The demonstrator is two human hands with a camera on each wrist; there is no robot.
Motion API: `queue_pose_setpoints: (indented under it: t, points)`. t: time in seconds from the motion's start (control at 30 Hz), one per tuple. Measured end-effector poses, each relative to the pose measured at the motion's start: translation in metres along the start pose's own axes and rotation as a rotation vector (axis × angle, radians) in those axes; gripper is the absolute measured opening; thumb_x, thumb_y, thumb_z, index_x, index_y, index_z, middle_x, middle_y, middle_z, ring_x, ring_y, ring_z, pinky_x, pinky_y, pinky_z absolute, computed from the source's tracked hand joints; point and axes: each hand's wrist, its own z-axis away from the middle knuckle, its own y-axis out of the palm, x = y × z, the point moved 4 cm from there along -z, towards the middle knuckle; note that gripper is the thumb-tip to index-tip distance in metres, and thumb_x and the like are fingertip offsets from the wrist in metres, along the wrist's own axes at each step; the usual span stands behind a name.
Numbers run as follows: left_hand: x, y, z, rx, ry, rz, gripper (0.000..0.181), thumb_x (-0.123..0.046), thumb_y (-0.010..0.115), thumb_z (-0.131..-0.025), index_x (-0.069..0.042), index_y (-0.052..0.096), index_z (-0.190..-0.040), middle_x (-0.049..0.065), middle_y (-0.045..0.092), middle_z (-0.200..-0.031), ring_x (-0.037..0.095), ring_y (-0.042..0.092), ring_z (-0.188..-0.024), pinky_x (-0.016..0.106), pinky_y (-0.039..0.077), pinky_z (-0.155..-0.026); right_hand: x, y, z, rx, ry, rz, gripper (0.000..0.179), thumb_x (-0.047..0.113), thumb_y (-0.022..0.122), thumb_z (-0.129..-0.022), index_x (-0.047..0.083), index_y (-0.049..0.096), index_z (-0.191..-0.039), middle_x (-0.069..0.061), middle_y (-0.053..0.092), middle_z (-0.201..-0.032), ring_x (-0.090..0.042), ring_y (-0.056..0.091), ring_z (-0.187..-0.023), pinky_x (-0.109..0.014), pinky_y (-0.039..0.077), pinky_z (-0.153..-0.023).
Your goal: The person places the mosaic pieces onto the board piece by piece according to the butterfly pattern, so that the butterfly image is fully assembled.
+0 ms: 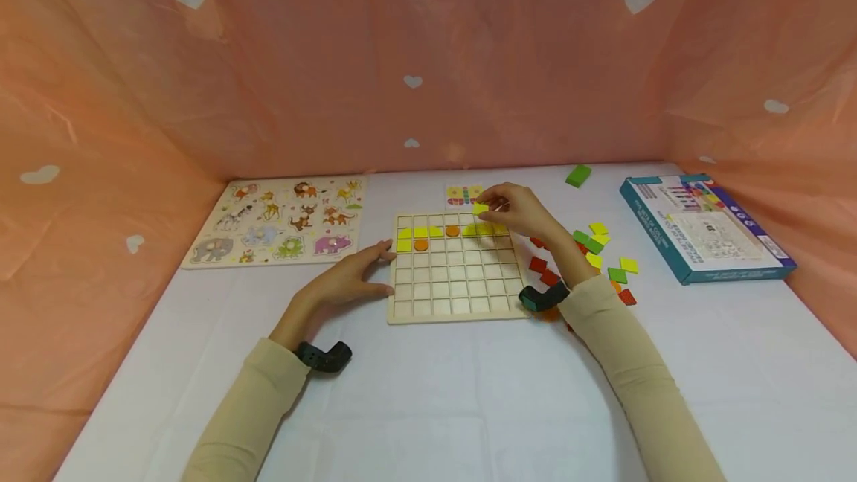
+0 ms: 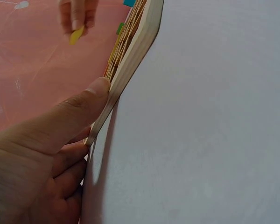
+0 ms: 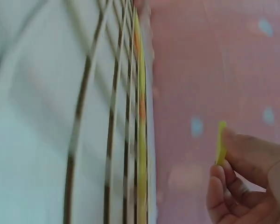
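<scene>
A wooden grid board lies in the middle of the table. Along its far row are yellow tiles and an orange round piece; the row in front has a yellow tile and an orange round piece at its left end. Between thumb and fingertips, my right hand pinches a yellow square tile, raised over the board's far right part. My left hand rests at the board's left edge, thumb and fingers spread; in the left wrist view the thumb touches the wooden side.
Loose red, green and yellow tiles lie right of the board, partly behind the right forearm. A pattern card sits beyond it. An animal puzzle board lies left, a blue box right, a green block at the back.
</scene>
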Motion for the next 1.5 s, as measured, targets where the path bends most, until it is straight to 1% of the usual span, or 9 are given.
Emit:
queue_pose_setpoints:
  t: [0.1,0.23,0.37,0.6,0.7,0.93,1.23,1.37,1.5]
  points:
    - [0.0,-0.001,-0.001,0.004,0.012,0.007,0.068,-0.033,0.072,-0.082,-0.005,0.044,-0.137,0.006,0.02,-0.154,0.026,0.013,-0.142,0.044,0.013,-0.115,0.02,0.02,-0.011,0.055,-0.06,0.008,0.029,0.01,0.069,-0.084,-0.002,0.064,-0.11,-0.014,0.062,-0.101,-0.024,0.059,-0.089,-0.035,0.052,-0.08]
    - [0.0,-0.001,-0.002,0.012,0.015,0.004,0.067,-0.034,0.071,-0.082,-0.006,0.045,-0.137,0.006,0.02,-0.154,0.026,0.013,-0.142,0.044,0.013,-0.115,0.031,0.046,-0.019,0.098,-0.124,0.005,0.026,0.006,0.07,-0.083,-0.004,0.065,-0.106,-0.015,0.063,-0.099,-0.024,0.059,-0.087,-0.032,0.053,-0.077]
    - [0.0,0.001,-0.002,0.012,0.006,-0.006,0.067,-0.034,0.071,-0.082,-0.007,0.045,-0.138,0.007,0.021,-0.154,0.027,0.013,-0.142,0.045,0.013,-0.115,0.028,0.062,-0.023,0.111,-0.161,0.011,0.025,0.005,0.07,-0.082,-0.004,0.066,-0.104,-0.016,0.064,-0.101,-0.024,0.059,-0.086,-0.031,0.052,-0.076]
    - [0.0,0.001,-0.001,0.01,-0.009,-0.003,0.066,-0.034,0.072,-0.081,-0.009,0.046,-0.137,0.006,0.021,-0.154,0.026,0.013,-0.142,0.046,0.013,-0.115,0.018,0.075,-0.022,0.151,-0.148,0.094,0.027,0.013,0.074,-0.08,0.001,0.069,-0.104,-0.008,0.067,-0.096,-0.018,0.058,-0.085,-0.029,0.05,-0.076]
    - [0.002,0.001,-0.002,0.009,-0.019,-0.004,0.065,-0.034,0.072,-0.081,-0.01,0.046,-0.137,0.004,0.02,-0.154,0.024,0.013,-0.142,0.045,0.013,-0.115,0.017,0.076,-0.022,0.161,-0.151,0.101,0.027,0.013,0.074,-0.08,0.002,0.069,-0.103,-0.008,0.067,-0.097,-0.019,0.059,-0.087,-0.03,0.051,-0.077]
    - [0.003,0.001,-0.002,0.011,-0.01,-0.004,0.065,-0.034,0.071,-0.082,-0.01,0.046,-0.137,0.004,0.021,-0.154,0.024,0.012,-0.142,0.044,0.013,-0.115,0.015,0.077,-0.022,0.16,-0.144,0.097,0.025,0.014,0.073,-0.081,0.003,0.069,-0.103,-0.007,0.066,-0.098,-0.019,0.06,-0.089,-0.03,0.051,-0.078]
    - [0.001,-0.002,0.0,0.006,0.0,-0.015,0.065,-0.034,0.071,-0.082,-0.007,0.046,-0.136,0.004,0.021,-0.154,0.025,0.014,-0.142,0.043,0.013,-0.115,0.019,0.077,-0.024,0.15,-0.157,0.09,0.024,0.015,0.073,-0.081,0.003,0.07,-0.102,-0.006,0.067,-0.093,-0.015,0.056,-0.078,-0.027,0.048,-0.069]
    - [0.0,-0.003,0.0,0.0,0.015,-0.013,0.066,-0.034,0.071,-0.082,-0.006,0.046,-0.136,0.005,0.021,-0.154,0.026,0.015,-0.142,0.044,0.014,-0.115,0.025,0.061,-0.023,0.111,-0.154,0.056,0.024,0.013,0.073,-0.081,0.001,0.069,-0.102,-0.008,0.067,-0.094,-0.017,0.056,-0.079,-0.028,0.049,-0.07]
    - [-0.001,-0.002,0.0,0.001,0.028,-0.012,0.066,-0.033,0.071,-0.082,-0.005,0.045,-0.136,0.007,0.021,-0.154,0.027,0.014,-0.142,0.044,0.014,-0.115,0.024,0.026,-0.012,0.068,-0.147,0.025,0.025,0.008,0.071,-0.082,-0.003,0.067,-0.103,-0.016,0.066,-0.097,-0.023,0.059,-0.084,-0.034,0.052,-0.075]
